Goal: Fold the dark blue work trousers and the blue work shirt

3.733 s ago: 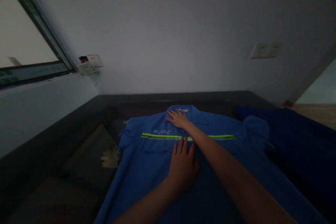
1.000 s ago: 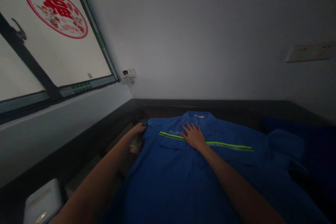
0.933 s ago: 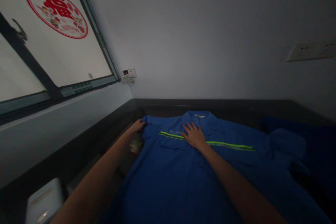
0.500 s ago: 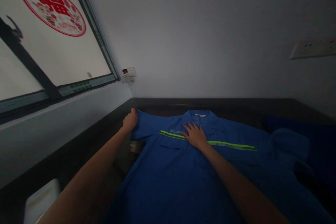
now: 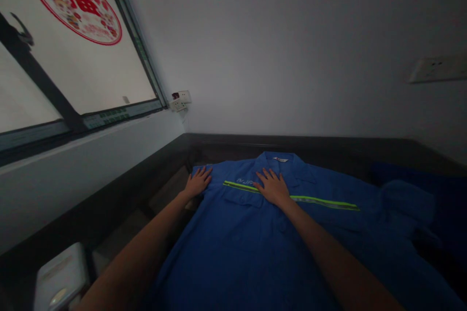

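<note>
A blue short-sleeved work shirt lies spread out with its front up and its collar toward the wall. A yellow-green reflective stripe crosses its chest, with pale lettering just above. My left hand rests open on the left sleeve, its fingers spread over the cloth. Flat on the middle of the chest lies my right hand, fingers apart, covering part of the stripe and lettering. The sleeve on the right side looks bunched up.
A white box-like object stands at the lower left. Darker blue cloth lies to the right. Behind the shirt runs a dark ledge along the wall. A window is on the left; sockets are on the wall.
My left hand has let go of the sleeve's end and now lies flat on the sleeve, slightly further right. The sleeve has dropped and looks shorter. My right hand has stayed on the chest.
</note>
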The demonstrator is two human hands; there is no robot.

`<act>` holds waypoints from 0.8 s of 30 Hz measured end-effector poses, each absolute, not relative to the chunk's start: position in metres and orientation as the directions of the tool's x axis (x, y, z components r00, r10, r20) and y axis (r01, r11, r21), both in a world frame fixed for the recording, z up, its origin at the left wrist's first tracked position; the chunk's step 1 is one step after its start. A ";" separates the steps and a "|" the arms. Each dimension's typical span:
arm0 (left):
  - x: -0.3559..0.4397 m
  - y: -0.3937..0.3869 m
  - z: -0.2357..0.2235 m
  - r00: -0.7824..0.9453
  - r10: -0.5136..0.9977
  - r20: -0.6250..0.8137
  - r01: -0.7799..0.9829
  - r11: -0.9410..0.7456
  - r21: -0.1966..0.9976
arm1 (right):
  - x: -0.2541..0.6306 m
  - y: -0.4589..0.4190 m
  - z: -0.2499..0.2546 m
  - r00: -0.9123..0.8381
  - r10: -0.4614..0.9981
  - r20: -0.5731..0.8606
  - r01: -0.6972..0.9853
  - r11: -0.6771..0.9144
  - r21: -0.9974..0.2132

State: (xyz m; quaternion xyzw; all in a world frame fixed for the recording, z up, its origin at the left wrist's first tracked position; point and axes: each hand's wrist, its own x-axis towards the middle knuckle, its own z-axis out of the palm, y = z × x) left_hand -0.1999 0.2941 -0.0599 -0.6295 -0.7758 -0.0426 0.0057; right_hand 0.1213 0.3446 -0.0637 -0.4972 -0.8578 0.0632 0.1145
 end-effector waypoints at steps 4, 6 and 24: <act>-0.200 0.293 -0.068 -0.225 0.971 0.077 0.972 0.219 0.082 | 0.121 0.345 -0.065 -0.481 0.868 0.126 0.841 0.497 -0.214; -0.202 0.295 -0.066 -0.250 0.962 0.106 0.965 0.239 0.112 | 0.121 0.346 -0.065 -0.479 0.868 0.129 0.842 0.496 -0.211; -0.243 0.245 -0.018 -0.450 0.863 -0.230 0.810 0.503 0.302 | 0.121 0.344 -0.063 -0.487 0.865 0.123 0.839 0.502 -0.210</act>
